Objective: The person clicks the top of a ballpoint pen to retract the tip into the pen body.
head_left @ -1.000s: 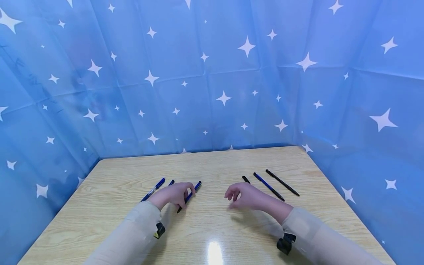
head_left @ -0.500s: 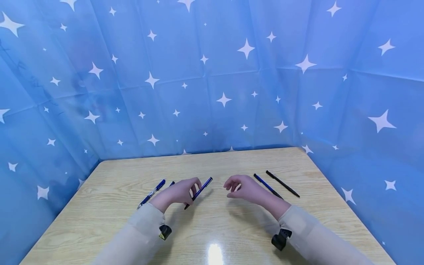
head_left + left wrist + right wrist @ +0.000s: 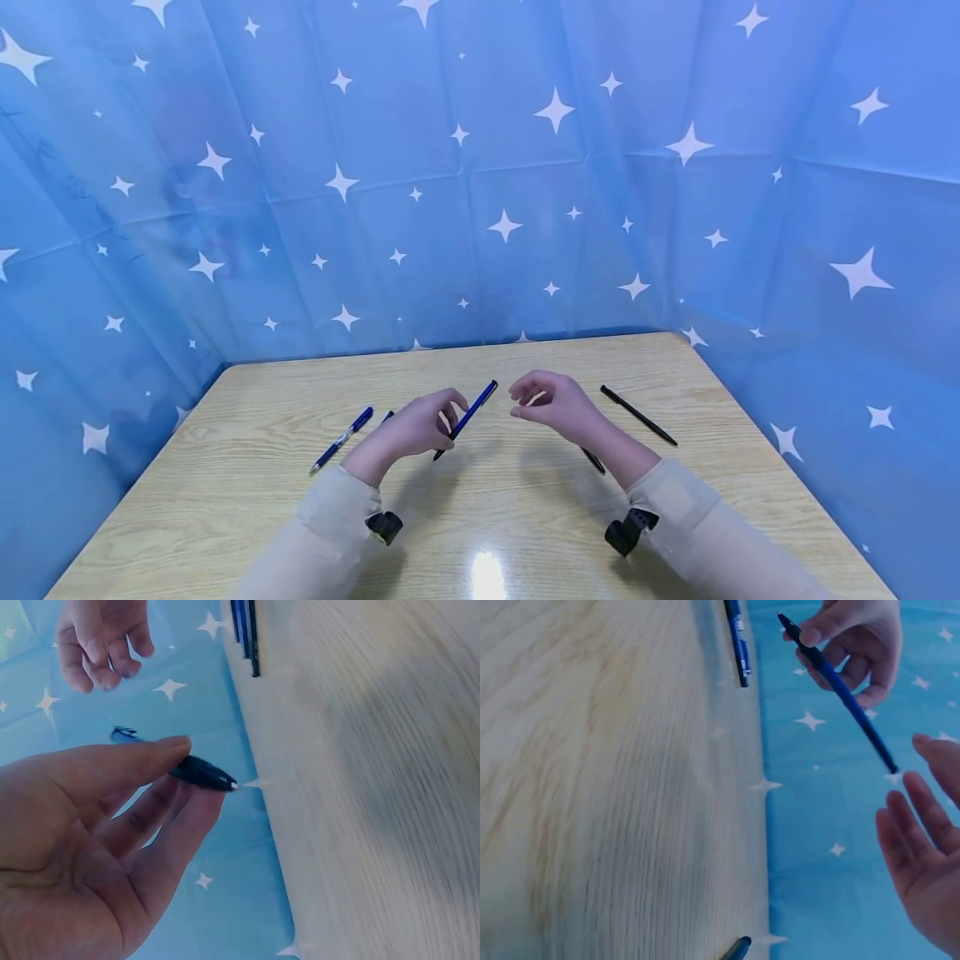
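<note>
The left hand (image 3: pixel 420 427) has one blue pen (image 3: pixel 467 410) lifted off the wooden table (image 3: pixel 525 517), pinched between thumb and fingertips, its far end angled up toward the right hand (image 3: pixel 551 400). The right hand hovers just beside that end with fingers loosely curled and holding nothing; the two hands are near each other but apart. Judged from this, the pick-up is done, and whatever the two hands do with the pen together has not begun.

The pen is slim, with a blue barrel and darker ends; in the right wrist view (image 3: pixel 840 690) it runs diagonally from the left hand's fingers toward the right palm. The left wrist view is blurred, so whether the dark tip is a cap or a nib cannot be told.

On the table lie another blue pen (image 3: pixel 341 440) to the left, a black pen (image 3: pixel 637 414) to the right, and a dark pen (image 3: pixel 592 460) partly hidden under the right forearm
</note>
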{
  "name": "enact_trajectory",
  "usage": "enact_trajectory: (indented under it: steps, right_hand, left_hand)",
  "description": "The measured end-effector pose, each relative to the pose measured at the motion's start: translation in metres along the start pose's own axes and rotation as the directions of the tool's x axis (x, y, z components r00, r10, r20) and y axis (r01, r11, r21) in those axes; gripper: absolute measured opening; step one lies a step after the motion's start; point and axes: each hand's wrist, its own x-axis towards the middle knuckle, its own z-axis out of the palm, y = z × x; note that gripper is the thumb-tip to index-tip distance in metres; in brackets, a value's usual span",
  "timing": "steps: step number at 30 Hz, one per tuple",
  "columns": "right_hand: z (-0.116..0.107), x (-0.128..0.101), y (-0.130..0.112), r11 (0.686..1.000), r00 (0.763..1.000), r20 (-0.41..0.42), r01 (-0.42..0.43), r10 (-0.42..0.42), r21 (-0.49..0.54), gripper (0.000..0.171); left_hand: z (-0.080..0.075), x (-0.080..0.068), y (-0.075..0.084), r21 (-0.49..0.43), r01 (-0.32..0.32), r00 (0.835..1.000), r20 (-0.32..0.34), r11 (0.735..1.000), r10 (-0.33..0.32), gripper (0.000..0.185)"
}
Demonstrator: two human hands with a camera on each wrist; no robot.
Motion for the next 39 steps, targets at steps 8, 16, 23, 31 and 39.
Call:
enact_trajectory:
  steps: [8,16,23,31,39]
  right_hand:
    - [0.001,0.003,-0.006,0.994,0.99,-0.142,0.005,0.011,0.112,0.024]
    - [0.005,0.007,-0.014,0.973,0.972,-0.236,0.06,-0.006,0.222,0.035]
    - [0.011,0.009,-0.02,0.94,0.962,-0.272,0.113,-0.022,0.323,0.035]
    - [0.015,0.01,-0.028,0.88,0.951,-0.31,0.162,-0.018,0.447,0.032]
    - [0.019,0.011,-0.032,0.858,0.944,-0.33,0.156,0.017,0.49,0.031]
  left_hand:
    - [0.004,-0.003,0.014,-0.056,-0.013,0.995,-0.095,0.998,0.008,0.042]
    - [0.01,-0.002,0.026,-0.183,-0.052,0.98,-0.2,0.982,0.014,0.042]
    - [0.02,0.0,0.032,-0.274,-0.08,0.971,-0.237,0.958,0.013,0.04]
    - [0.033,0.006,0.035,-0.404,-0.092,0.956,-0.292,0.91,-0.033,0.033]
    - [0.046,0.011,0.04,-0.513,-0.101,0.941,-0.327,0.853,-0.085,0.024]
